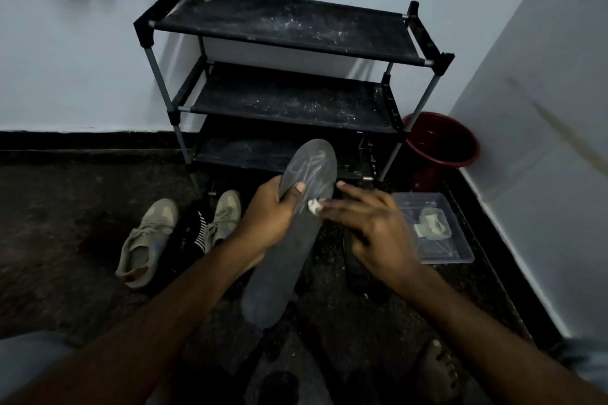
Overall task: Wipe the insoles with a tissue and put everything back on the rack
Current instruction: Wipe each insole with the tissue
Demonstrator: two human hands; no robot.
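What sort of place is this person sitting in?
Probably a corner of a home, perhaps near the entrance: a black three-tier shoe rack stands against a white wall, tan sneakers lie on the dark floor, and a red bucket sits in the corner.

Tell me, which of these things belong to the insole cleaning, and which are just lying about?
In the job: insole gripped by the left hand; tissue under the right hand; rack; tan shoes.
Probably lying about: red bucket; clear plastic box; striped sock.
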